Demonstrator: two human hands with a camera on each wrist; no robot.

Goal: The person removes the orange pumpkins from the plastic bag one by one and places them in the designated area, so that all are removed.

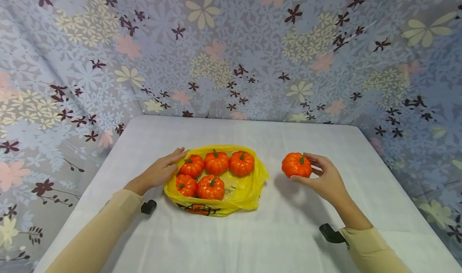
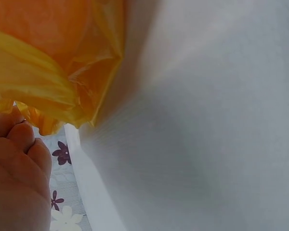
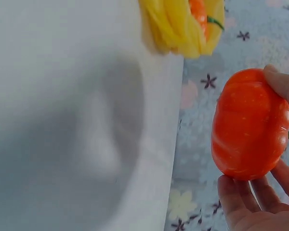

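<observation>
A yellow plastic bag (image 1: 249,193) lies spread wide on the white table, with several small orange toy pumpkins (image 1: 215,162) inside. My left hand (image 1: 160,172) rests against the bag's left side, its fingers fairly straight along the rim. In the left wrist view, the fingertips touch the bag's crumpled yellow edge (image 2: 38,82). To the right of the bag, my right hand (image 1: 326,180) holds another orange pumpkin (image 1: 294,165) with a green stem between thumb and fingers. This pumpkin (image 3: 250,125) is raised above the table, and its shadow falls below it.
A white cloth covers the table (image 1: 231,245). Behind and beside it hangs a floral fabric (image 1: 231,56). A dark device sits at the left wrist (image 1: 148,207) and another at the right wrist (image 1: 331,233).
</observation>
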